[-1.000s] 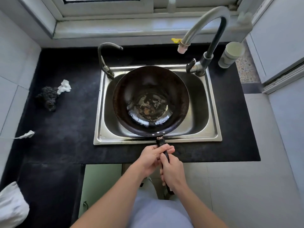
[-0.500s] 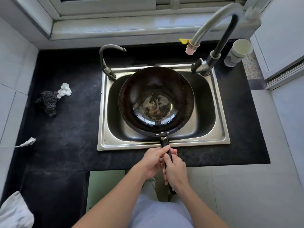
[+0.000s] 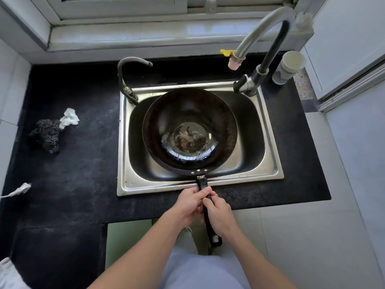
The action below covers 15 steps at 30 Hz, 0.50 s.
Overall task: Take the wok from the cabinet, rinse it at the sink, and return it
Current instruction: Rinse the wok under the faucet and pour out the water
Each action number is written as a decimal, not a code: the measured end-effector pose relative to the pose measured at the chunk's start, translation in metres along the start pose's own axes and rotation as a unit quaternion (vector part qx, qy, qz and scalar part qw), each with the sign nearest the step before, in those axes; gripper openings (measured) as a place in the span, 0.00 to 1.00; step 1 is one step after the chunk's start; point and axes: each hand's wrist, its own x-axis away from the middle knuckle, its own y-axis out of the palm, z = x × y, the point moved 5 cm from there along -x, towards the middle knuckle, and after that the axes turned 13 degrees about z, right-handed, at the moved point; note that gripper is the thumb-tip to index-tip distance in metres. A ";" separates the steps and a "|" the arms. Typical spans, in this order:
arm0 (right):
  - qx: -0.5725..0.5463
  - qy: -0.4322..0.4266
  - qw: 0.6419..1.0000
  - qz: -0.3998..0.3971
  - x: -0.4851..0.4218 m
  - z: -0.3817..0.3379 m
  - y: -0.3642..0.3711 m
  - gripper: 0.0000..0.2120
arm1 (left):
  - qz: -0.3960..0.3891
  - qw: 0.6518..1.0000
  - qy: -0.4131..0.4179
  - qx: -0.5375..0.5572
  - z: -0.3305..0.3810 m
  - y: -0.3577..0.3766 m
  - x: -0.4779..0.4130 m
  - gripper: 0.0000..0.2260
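A dark round wok [image 3: 166, 122] sits over the steel sink [image 3: 270, 176], with a pool of water and brown residue in its bottom. Its long black handle [image 3: 203, 184] points toward me over the sink's front rim. My left hand [image 3: 187, 205] and my right hand [image 3: 218, 213] are both closed around the handle, left just ahead of right. The tall curved tap [image 3: 260, 34] arches above the sink's back right corner; no water runs from its spout.
A smaller bent tap [image 3: 127, 80] stands at the sink's back left. On the black counter [image 3: 83, 174] lie a steel scourer [image 3: 46, 135] and a white rag [image 3: 69, 118] to the left. A white cup [image 3: 288, 66] stands back right. A window sill runs behind.
The view has shifted slightly, so the sink and wok appear a little further right and lower. Both hands keep their grip on the handle; the water in the wok sloshes.
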 end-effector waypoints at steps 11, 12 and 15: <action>0.077 -0.120 0.983 0.113 -0.060 -0.055 -0.091 0.13 | 0.005 0.999 -0.005 0.041 0.001 0.004 0.005 0.08; 0.073 -0.141 0.980 0.122 -0.069 -0.068 -0.100 0.11 | 0.010 0.999 -0.006 0.049 0.000 0.004 0.006 0.09; 0.057 -0.201 0.968 0.140 -0.098 -0.102 -0.121 0.19 | 0.030 0.997 -0.005 0.064 -0.001 0.004 0.008 0.09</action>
